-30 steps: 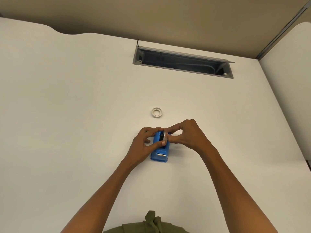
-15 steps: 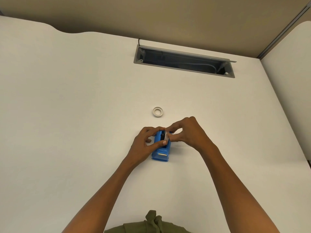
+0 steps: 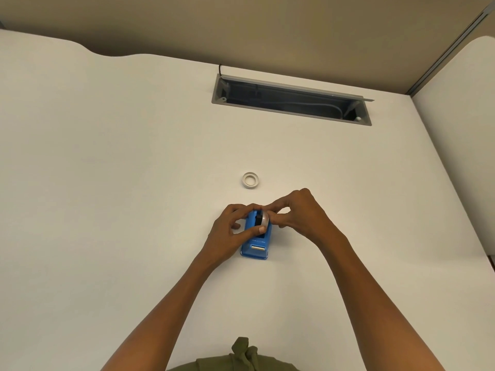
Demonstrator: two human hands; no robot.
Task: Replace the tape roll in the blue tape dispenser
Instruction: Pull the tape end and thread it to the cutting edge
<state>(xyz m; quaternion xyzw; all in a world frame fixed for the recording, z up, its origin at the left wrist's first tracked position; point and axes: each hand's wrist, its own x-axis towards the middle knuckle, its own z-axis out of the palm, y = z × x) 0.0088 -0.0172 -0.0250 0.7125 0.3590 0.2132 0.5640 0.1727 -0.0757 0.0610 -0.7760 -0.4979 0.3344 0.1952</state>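
The blue tape dispenser (image 3: 255, 243) stands on the white desk (image 3: 107, 183), its metal cutter facing me. My left hand (image 3: 231, 231) grips its left side, the thumb lying across the top. My right hand (image 3: 297, 214) pinches a clear tape roll (image 3: 265, 219) with a black hub at the dispenser's slot, tilted and partly inside it. A second white tape roll (image 3: 250, 180) lies flat on the desk just beyond my hands, untouched.
A grey recessed cable tray (image 3: 292, 101) with cables inside is set into the desk at the back. A beige partition wall (image 3: 241, 28) rises behind the desk. Another white desk surface (image 3: 460, 156) adjoins on the right.
My hands stay on the dispenser; the right fingers have shifted slightly, and the clear roll now shows more plainly at the slot. The white roll has not moved.
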